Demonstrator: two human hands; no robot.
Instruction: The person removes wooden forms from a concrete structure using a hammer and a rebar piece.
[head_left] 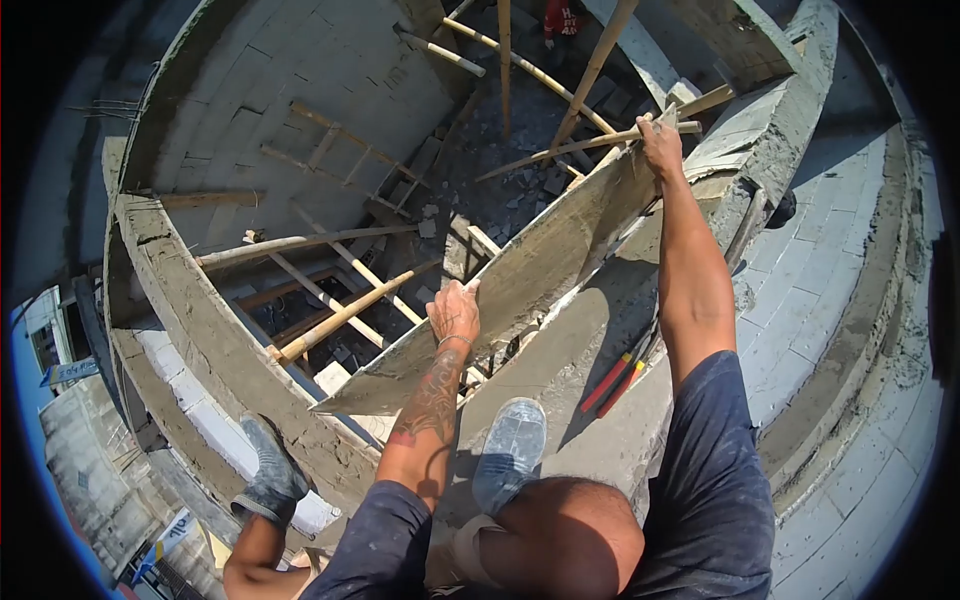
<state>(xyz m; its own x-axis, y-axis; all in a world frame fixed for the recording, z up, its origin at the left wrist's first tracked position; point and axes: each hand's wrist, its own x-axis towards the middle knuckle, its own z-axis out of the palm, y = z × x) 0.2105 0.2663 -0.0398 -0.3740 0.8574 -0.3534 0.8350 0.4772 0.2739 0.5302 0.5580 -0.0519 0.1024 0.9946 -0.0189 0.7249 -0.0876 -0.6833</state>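
A long, cement-smeared plywood board [560,260] stands tilted on its edge in front of me, running from lower left to upper right. My left hand [455,312] is closed over its upper edge near the middle. Farther off, my right hand [660,145] grips the board's far upper corner, close to a wooden pole. A pair of pliers or cutters with red and yellow handles [612,385] lies on the concrete to the right of my shoe [511,450]. The fingertips behind the board are hidden.
Bamboo and timber poles [340,315] cross the deep opening beyond the board. Rough concrete beams [215,300] border it. Rubble lies far below, where a person in red [562,18] is partly visible. My other shoe [268,465] rests on the left ledge; block walls [820,280] curve at right.
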